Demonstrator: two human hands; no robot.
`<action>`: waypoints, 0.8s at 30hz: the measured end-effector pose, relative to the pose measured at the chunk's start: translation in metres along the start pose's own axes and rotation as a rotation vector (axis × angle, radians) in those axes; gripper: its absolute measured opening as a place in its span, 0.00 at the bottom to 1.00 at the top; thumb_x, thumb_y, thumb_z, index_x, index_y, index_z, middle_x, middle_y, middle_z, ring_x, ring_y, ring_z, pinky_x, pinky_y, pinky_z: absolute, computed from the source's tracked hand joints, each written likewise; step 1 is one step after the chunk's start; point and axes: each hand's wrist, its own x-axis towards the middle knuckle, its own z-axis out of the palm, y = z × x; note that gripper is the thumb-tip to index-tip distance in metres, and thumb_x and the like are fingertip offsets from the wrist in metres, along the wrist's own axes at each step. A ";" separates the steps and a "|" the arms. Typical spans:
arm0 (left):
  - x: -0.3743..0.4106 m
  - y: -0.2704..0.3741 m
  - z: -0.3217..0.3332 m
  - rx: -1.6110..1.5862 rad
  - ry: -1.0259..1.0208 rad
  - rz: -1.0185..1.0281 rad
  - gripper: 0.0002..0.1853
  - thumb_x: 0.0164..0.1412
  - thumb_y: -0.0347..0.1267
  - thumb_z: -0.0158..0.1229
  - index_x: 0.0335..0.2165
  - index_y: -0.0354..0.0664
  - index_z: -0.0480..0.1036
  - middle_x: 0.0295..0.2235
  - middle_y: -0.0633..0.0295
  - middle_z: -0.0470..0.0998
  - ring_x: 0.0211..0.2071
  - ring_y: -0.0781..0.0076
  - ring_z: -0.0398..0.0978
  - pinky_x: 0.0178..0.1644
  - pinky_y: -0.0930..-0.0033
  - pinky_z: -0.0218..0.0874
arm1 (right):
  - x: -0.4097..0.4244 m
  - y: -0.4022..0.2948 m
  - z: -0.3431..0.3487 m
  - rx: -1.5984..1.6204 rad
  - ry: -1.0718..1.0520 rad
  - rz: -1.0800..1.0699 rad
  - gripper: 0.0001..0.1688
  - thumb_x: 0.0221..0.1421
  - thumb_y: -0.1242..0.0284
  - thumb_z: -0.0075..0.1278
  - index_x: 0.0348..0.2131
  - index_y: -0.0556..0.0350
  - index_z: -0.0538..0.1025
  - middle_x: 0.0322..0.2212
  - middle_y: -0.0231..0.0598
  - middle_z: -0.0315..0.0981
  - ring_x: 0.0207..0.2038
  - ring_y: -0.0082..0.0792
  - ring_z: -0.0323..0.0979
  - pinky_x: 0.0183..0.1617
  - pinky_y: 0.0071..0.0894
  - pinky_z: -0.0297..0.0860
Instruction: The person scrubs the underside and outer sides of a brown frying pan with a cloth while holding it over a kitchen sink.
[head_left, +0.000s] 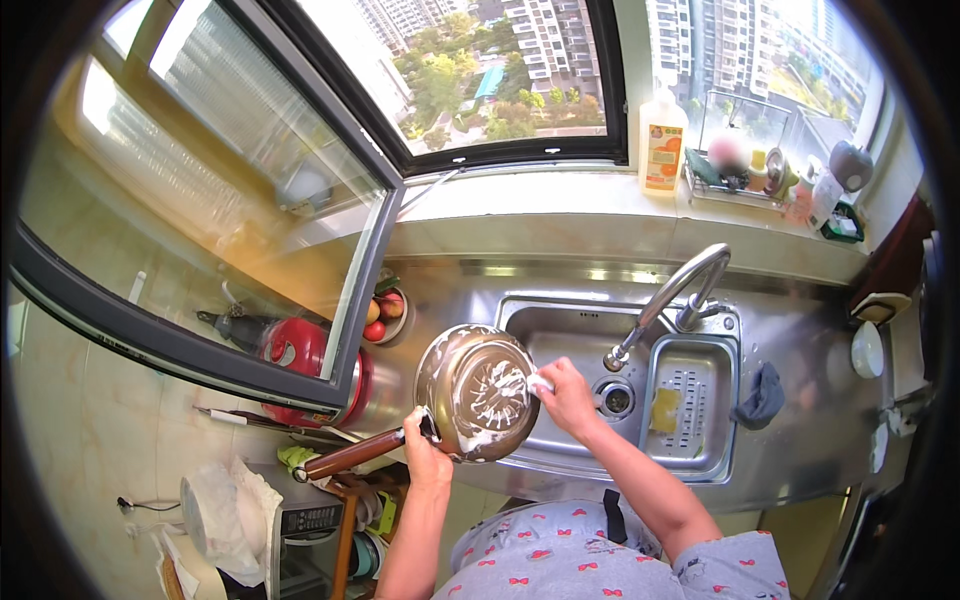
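A brown metal pan (480, 394) is tipped so its underside faces me, with white suds streaked over the base and side. My left hand (427, 442) grips it where the brown handle (352, 454) joins the body. On the pan's right edge, my right hand (564, 394) presses a white, foamy scrubbing piece (538, 384), mostly hidden by the fingers. The pan is held over the left edge of the stainless steel sink (555, 330). To the right, the curved faucet (667, 292) arches above the drain (616, 397); no water stream shows.
A yellow sponge (665, 410) lies in the perforated side basin (694, 345). A dark cloth (759, 399) rests right of it. The open window sash (367, 300) juts in at left, above a red appliance (300, 352) and a fruit bowl (403, 322). A detergent bottle (661, 150) stands on the sill.
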 end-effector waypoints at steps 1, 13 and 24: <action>0.002 -0.001 -0.001 -0.007 -0.010 -0.018 0.14 0.63 0.41 0.57 0.41 0.42 0.75 0.40 0.67 0.78 0.44 0.74 0.75 0.53 0.68 0.65 | 0.010 -0.008 -0.005 0.010 0.018 -0.009 0.10 0.56 0.71 0.59 0.39 0.51 0.79 0.40 0.42 0.71 0.41 0.50 0.76 0.44 0.46 0.72; 0.021 -0.014 -0.012 0.020 -0.050 -0.129 0.17 0.62 0.41 0.55 0.43 0.42 0.76 0.43 0.64 0.80 0.45 0.69 0.77 0.53 0.63 0.67 | -0.004 -0.102 0.006 -0.065 -0.091 -0.519 0.15 0.50 0.73 0.63 0.40 0.47 0.77 0.38 0.37 0.72 0.35 0.43 0.79 0.36 0.41 0.75; 0.017 -0.012 -0.002 -0.055 -0.001 -0.218 0.20 0.61 0.44 0.53 0.45 0.44 0.75 0.46 0.65 0.79 0.49 0.65 0.76 0.55 0.57 0.67 | 0.054 -0.049 -0.013 -0.122 0.089 -0.180 0.09 0.58 0.68 0.58 0.40 0.44 0.78 0.39 0.36 0.72 0.38 0.48 0.78 0.40 0.48 0.73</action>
